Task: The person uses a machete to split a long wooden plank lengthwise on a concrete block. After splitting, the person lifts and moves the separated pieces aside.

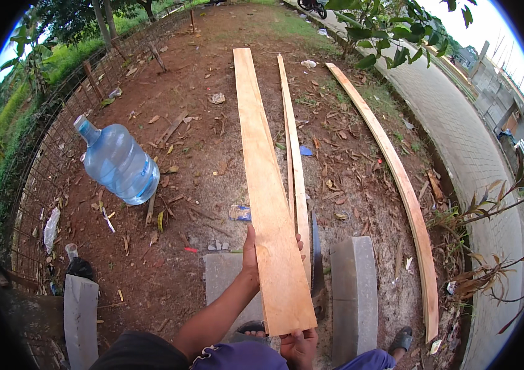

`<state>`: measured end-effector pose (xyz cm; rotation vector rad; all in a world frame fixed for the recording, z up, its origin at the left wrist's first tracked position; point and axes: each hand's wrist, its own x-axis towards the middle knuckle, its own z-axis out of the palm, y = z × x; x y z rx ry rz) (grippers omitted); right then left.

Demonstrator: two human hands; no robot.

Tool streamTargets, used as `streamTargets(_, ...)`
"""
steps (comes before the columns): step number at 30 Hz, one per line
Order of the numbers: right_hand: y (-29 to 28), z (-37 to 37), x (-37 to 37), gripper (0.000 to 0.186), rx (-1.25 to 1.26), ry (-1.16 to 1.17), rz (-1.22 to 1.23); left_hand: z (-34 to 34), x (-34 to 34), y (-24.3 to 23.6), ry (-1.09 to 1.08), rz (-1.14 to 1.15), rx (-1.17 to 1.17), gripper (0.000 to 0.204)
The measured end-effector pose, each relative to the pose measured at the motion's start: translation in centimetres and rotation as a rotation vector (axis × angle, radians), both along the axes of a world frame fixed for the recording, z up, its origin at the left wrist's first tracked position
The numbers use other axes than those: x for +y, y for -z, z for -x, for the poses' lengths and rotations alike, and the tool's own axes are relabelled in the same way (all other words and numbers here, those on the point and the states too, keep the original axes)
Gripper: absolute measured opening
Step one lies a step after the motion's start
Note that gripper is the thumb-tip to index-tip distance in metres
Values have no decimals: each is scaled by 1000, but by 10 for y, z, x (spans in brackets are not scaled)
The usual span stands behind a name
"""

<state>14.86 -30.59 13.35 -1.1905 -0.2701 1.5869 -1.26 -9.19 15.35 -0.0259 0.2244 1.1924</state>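
A long, pale wooden plank (pixel 262 179) stretches away from me, its near end just above my lap. My left hand (pixel 249 256) is closed around it partway up, thumb along the left edge and fingertips showing past the right edge. At the near end, my right hand (pixel 299 349) grips the plank from below, with the thumb at its end edge. Beside the plank on the right lie narrow wooden strips (pixel 295 154), partly hidden by it. A dark blade, like a handsaw's (pixel 317 253), shows close to their near end.
Grey concrete blocks stand at the right (pixel 354 296) and lower left (pixel 81 320); another block (pixel 222 274) is partly behind my left arm. A long board (pixel 391 169) lies farther right. A large blue water bottle (pixel 120 163) rests on leaf-strewn soil by a wire fence (pixel 46 160).
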Motion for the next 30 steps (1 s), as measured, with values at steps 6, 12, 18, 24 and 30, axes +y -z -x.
streamTargets(6, 0, 7, 10, 47, 188, 154, -209, 0, -2, 3, -2, 32, 11, 104)
streamTargets(12, 7, 5, 7, 45, 175, 167, -223, -3, -2, 1, 8, 18, -9, 100)
streamTargets(18, -22, 11, 12, 43, 39, 146, -145, -2, -3, 19, 97, 21, -40, 83)
streamTargets(24, -55, 20, 17, 48, 119, 300, 191, -19, -22, 8, 139, 57, 145, 74)
streamTargets(30, -60, -16, -33, 56, 137, 378, 322, -45, -67, 13, 298, 42, 116, 63)
